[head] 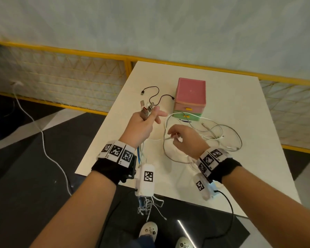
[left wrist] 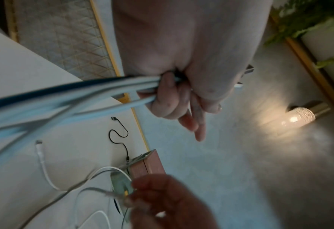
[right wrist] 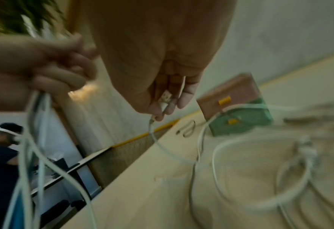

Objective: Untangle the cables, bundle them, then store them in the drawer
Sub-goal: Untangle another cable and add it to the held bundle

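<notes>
The untangling step looks to be in hand, with bundling begun. The left hand (head: 141,124) is raised and clenched round a cluster of USB plug ends (head: 147,108), its index finger and thumb sticking out; the gathered cables (left wrist: 68,96), white with one blue, trail from the bottom of the fist down past the wrist and over the table edge. Just to its right and lower, the right hand (head: 184,138) pinches the plug end of a grey cable (right wrist: 167,96) between thumb and fingertips.

The next move probably calls for carrying that plug up to join the ones in the left fist, then drawing its length free of the loose white and grey loops (head: 220,135) lying right of the right hand.

Beyond both hands stands the small drawer unit (head: 190,99), pink over green, both drawers closed; a white loop lies against its front. A black cable (head: 155,97) lies apart on the white table (head: 258,167), beyond the left hand, not yet collected.
</notes>
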Demonstrator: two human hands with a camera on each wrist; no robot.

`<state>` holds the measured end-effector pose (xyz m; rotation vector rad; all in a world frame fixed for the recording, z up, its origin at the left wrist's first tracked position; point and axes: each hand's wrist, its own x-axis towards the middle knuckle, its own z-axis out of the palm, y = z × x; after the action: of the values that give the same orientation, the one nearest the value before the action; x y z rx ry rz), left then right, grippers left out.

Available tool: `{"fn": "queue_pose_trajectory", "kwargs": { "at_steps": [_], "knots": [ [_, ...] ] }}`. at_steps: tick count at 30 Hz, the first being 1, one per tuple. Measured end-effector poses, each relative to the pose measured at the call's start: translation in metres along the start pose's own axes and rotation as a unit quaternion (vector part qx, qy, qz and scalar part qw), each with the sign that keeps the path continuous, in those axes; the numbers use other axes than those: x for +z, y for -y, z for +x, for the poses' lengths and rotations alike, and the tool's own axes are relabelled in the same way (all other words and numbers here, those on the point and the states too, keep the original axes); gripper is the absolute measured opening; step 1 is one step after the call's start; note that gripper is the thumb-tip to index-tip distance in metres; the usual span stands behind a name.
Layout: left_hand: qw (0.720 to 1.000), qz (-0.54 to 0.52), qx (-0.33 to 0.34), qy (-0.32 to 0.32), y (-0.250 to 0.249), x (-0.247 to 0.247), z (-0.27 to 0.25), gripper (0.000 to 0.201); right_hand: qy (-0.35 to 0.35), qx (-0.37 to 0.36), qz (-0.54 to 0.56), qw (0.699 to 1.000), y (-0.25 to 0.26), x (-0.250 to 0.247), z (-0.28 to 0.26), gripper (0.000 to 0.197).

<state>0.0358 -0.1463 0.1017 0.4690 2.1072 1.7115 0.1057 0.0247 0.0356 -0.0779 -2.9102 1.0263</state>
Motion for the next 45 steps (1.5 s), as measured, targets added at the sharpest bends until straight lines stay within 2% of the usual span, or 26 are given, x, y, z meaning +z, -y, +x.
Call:
{"fn": "queue_pose_trajectory", "kwargs": {
  "at_steps": [3,5,7,8,11,12,14,16,18,23,26,28,30,31,33,36,38,40,43,45],
  "knots": [
    [0.993,0.107,0.027,0.043,-0.004,0.017,0.006,0.034,-0.039,-0.083,0.027,0.995,0.015,-0.038,-0.009,0.021],
    [0.987,0.138,0.025,0.08,-0.006,0.029,0.008,0.04,-0.076,-0.094,0.06,0.991,0.023,-0.058,-0.016,0.015],
    [0.985,0.133,0.028,0.109,-0.01,0.04,0.008,0.05,-0.117,-0.071,0.11,0.984,0.027,-0.07,-0.023,0.011],
    [0.986,0.12,0.035,0.111,-0.009,0.042,0.007,0.051,-0.135,-0.049,0.14,0.98,0.029,-0.071,-0.026,0.015],
    [0.989,0.056,0.057,0.122,-0.017,0.051,0.003,0.048,-0.211,0.033,0.206,0.955,0.03,-0.074,-0.038,0.025],
    [0.989,0.033,0.064,0.126,-0.019,0.054,0.002,0.046,-0.211,0.055,0.228,0.949,0.031,-0.073,-0.042,0.024],
    [0.988,-0.009,0.076,0.131,-0.026,0.059,-0.001,0.039,-0.151,0.073,0.291,0.942,0.033,-0.068,-0.049,0.025],
    [0.988,-0.052,0.084,0.121,-0.035,0.064,-0.004,0.03,-0.067,0.073,0.378,0.921,0.034,-0.062,-0.053,0.034],
    [0.988,-0.076,0.089,0.103,-0.039,0.066,-0.003,0.027,-0.022,0.072,0.423,0.903,0.035,-0.06,-0.056,0.04],
    [0.99,-0.066,0.097,0.075,-0.035,0.071,0.001,0.032,-0.021,0.049,0.358,0.932,0.038,-0.064,-0.059,0.019],
    [0.996,-0.036,0.082,0.015,-0.041,0.073,0.002,0.037,-0.007,0.061,0.34,0.938,0.042,-0.061,-0.06,0.018],
    [0.993,-0.099,0.071,-0.002,-0.052,0.068,0.003,0.04,0.032,0.07,0.308,0.948,0.036,-0.055,-0.063,0.024],
    [0.971,-0.234,0.042,-0.009,-0.07,0.056,0.007,0.036,0.062,0.084,0.267,0.958,0.025,-0.05,-0.069,0.029],
    [0.96,-0.277,0.044,-0.015,-0.079,0.048,0.008,0.035,0.064,0.098,0.255,0.96,0.016,-0.048,-0.072,0.03],
    [0.951,-0.298,0.079,-0.031,-0.093,0.028,0.01,0.029,0.047,0.133,0.24,0.96,-0.007,-0.049,-0.077,0.03],
    [0.953,-0.269,0.141,-0.019,-0.102,0.007,0.007,0.012,-0.018,0.142,0.171,0.975,-0.028,-0.061,-0.08,0.031],
    [0.962,-0.228,0.154,0.005,-0.102,0.006,0.002,0.021,-0.067,0.131,0.103,0.984,-0.026,-0.073,-0.076,0.034],
    [0.975,-0.155,0.159,0.03,-0.101,0.013,-0.003,0.032,-0.113,0.109,0.066,0.985,-0.013,-0.089,-0.07,0.025],
    [0.982,0.027,0.155,0.105,-0.097,0.033,-0.013,0.032,-0.152,0.014,0.047,0.987,0.019,-0.108,-0.062,0.012],
    [0.967,0.14,0.118,0.178,-0.091,0.047,-0.019,0.041,-0.174,-0.058,0.025,0.983,0.036,-0.118,-0.058,0.01]
  ]
}}
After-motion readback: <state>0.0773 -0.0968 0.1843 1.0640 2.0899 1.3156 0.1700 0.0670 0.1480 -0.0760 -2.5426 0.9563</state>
